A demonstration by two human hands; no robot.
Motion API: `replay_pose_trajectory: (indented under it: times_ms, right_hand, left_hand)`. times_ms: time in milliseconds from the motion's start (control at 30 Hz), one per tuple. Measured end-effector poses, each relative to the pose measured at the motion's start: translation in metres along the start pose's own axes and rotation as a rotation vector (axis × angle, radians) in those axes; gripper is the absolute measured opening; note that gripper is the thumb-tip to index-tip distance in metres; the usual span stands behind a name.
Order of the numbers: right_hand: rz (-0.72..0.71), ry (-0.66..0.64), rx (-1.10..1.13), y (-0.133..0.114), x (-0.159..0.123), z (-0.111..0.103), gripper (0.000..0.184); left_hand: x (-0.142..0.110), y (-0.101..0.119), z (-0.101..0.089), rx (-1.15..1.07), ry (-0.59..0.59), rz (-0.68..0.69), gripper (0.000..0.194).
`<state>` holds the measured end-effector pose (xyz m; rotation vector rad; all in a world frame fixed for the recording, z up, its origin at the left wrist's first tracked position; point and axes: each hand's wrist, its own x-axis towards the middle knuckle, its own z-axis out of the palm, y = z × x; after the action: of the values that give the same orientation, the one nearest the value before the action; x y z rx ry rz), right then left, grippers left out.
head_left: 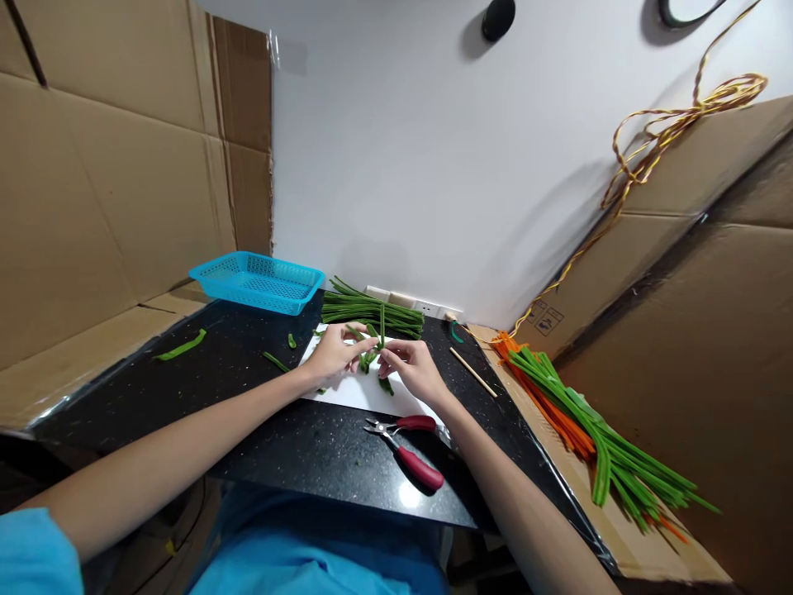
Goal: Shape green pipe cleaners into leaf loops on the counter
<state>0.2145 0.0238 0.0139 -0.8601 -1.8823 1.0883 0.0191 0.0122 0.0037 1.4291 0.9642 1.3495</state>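
Observation:
My left hand (333, 352) and my right hand (414, 368) meet over a white board (353, 398). Both are closed, fingertips pinching a small bunch of bent green pipe cleaners (382, 324), with one end sticking straight up. Fingers partly cover how the pieces join. Short green pieces lie under and around the hands, one curled piece (387, 386) by my right fingers. In front of the board rest red-handled wire cutters (419, 468), jaws apart. Behind the hands is a bundle of long dark green pipe cleaners (375, 311).
A blue mesh basket (260, 287) sits at the back left, with a loose green strip (182, 346) nearer. Right of the board lies a wooden stick (473, 372). Orange (561, 426) and bright green pipe cleaners (588, 421) rest on cardboard. A power strip (427, 308) lines the wall.

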Motion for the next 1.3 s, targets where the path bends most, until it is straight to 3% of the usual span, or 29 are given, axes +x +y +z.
replay_pose_trajectory:
  times_ms: [100, 233, 567, 767, 967, 1300]
  right_hand:
    - [0.005, -0.008, 0.047, 0.003, 0.000, 0.003, 0.040]
    - [-0.006, 0.075, 0.104, 0.008, 0.001, 0.006, 0.041]
    - [-0.127, 0.122, -0.088, 0.000, -0.005, 0.012, 0.034]
    - [-0.218, 0.234, 0.015, 0.004, -0.004, 0.014, 0.024]
    - [-0.198, 0.268, 0.126, 0.006, -0.001, 0.013, 0.026]
    - [-0.138, 0.194, 0.182, 0.007, 0.004, 0.010, 0.035]
  left_hand:
    - [-0.001, 0.000, 0.001, 0.002, -0.033, -0.012, 0.046]
    - [-0.003, 0.002, 0.002, 0.017, -0.025, 0.009, 0.044]
    - [-0.006, 0.011, 0.005, -0.012, -0.014, 0.012, 0.039]
    - [-0.007, 0.010, 0.006, -0.077, -0.071, -0.022, 0.040]
    - [-0.005, 0.004, 0.008, -0.142, -0.070, -0.011, 0.042]
    - [-0.004, 0.004, 0.008, -0.157, -0.025, -0.050, 0.039]
